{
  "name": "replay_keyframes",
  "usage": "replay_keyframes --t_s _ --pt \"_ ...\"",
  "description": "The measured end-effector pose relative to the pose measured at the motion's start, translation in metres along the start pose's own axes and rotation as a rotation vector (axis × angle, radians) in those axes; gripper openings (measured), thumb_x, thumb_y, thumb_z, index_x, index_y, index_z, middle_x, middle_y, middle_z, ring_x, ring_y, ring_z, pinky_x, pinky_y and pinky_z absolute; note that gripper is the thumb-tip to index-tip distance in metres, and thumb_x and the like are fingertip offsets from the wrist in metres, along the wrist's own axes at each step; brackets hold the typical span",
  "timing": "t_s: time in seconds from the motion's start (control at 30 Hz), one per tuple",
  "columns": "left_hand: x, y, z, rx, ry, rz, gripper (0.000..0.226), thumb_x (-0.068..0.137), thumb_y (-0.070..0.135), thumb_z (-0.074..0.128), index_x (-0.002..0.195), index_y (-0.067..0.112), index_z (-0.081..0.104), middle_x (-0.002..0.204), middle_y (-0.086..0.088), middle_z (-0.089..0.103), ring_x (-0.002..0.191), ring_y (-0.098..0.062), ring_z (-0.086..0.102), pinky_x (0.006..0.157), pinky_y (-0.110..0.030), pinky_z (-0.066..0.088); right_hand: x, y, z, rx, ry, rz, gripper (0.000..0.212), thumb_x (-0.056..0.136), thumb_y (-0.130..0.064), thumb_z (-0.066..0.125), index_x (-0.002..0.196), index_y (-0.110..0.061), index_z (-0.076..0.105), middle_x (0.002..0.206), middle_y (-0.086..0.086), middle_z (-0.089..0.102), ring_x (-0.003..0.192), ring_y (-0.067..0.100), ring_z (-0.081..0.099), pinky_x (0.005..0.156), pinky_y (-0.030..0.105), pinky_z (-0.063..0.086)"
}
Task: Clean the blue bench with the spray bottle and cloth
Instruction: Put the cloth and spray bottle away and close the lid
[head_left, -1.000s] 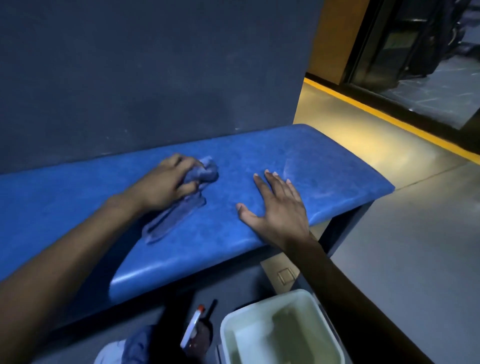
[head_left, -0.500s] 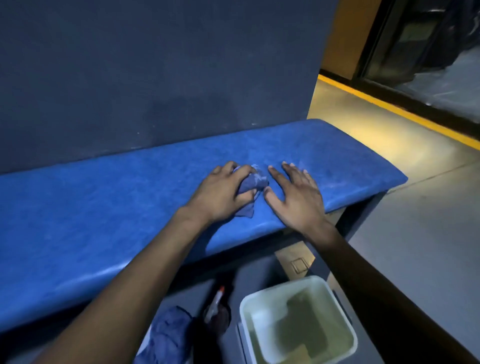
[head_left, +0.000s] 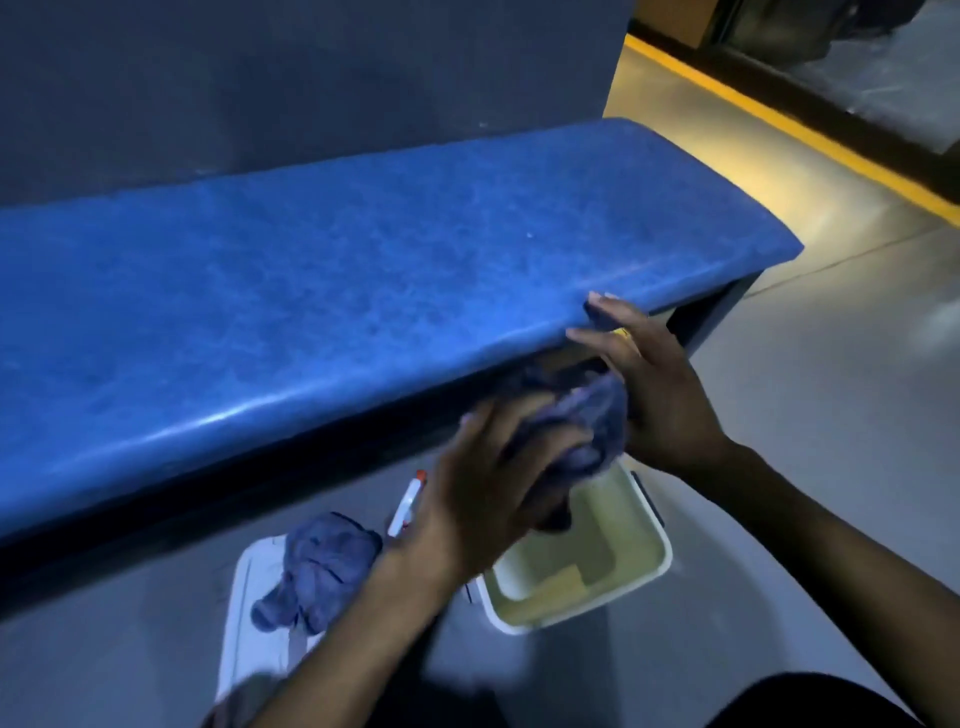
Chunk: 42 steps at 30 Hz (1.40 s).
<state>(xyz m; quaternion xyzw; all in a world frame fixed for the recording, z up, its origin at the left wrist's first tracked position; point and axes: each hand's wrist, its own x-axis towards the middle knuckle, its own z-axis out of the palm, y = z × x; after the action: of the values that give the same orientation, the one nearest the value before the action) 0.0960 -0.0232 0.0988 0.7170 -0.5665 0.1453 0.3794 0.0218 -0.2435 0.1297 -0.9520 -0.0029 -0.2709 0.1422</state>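
Observation:
The blue bench runs across the view against a dark wall. My left hand holds a crumpled blue cloth in front of the bench's front edge, above a bucket. My right hand is beside the cloth with its fingers spread, fingertips near the bench edge; whether it grips the cloth is unclear. The spray bottle, white with a red tip, stands on the floor below the bench, partly hidden by my left wrist.
A pale square bucket sits on the floor under my hands. A second blue cloth lies on a white lid to its left. Grey floor with a yellow stripe extends to the right.
Both hands have come off the bench top and dropped in front of its edge. The cloth went with my left hand and is now over the bucket. The view has tilted down.

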Motion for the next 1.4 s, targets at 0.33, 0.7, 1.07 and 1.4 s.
replay_keyframes --t_s 0.33,0.7,1.07,1.4 --pt "-0.117 -0.04 0.148 0.051 -0.701 -0.388 0.037 0.088 0.03 0.053 0.12 0.022 0.069 0.121 -0.004 0.072 0.113 -0.029 0.066 0.101 -0.043 0.053 -0.106 0.046 0.061 -0.09 -0.598 0.236 0.042 0.096 -0.028 0.059 0.138 -0.028 0.053 0.143 -0.001 0.054 0.125 0.022 0.058 0.097 0.038 0.056" --pt "-0.229 -0.124 0.014 0.088 0.162 -1.004 0.029 0.095 0.033 0.054 0.118 0.02 0.066 0.115 0.0 0.07 0.109 -0.027 0.062 0.096 -0.032 0.041 -0.012 -0.035 0.216 -0.053 -0.66 -0.524 0.064 0.084 -0.026 0.075 0.143 -0.013 0.054 0.141 0.017 0.058 0.125 0.033 0.06 0.096 0.045 0.053" --pt "-0.305 -0.148 0.037 0.049 -0.313 -1.236 0.093 0.074 0.07 0.043 0.154 0.023 0.043 0.154 -0.018 0.042 0.142 -0.041 0.042 0.108 -0.054 0.044 0.004 -0.07 0.234 0.044 -0.756 -0.444 0.009 0.097 -0.033 0.06 0.104 -0.03 0.065 0.096 0.0 0.072 0.086 0.018 0.066 0.07 0.03 0.052" --pt "-0.315 -0.17 0.06 0.053 -0.328 -1.213 0.063 0.074 0.028 0.073 0.131 0.008 0.055 0.134 -0.02 0.056 0.112 -0.044 0.058 0.093 -0.052 0.049 -0.057 0.018 0.062 0.7 -0.509 0.72 0.028 0.099 -0.024 0.052 0.099 -0.002 0.07 0.088 0.016 0.073 0.071 0.03 0.071 0.064 0.046 0.062"
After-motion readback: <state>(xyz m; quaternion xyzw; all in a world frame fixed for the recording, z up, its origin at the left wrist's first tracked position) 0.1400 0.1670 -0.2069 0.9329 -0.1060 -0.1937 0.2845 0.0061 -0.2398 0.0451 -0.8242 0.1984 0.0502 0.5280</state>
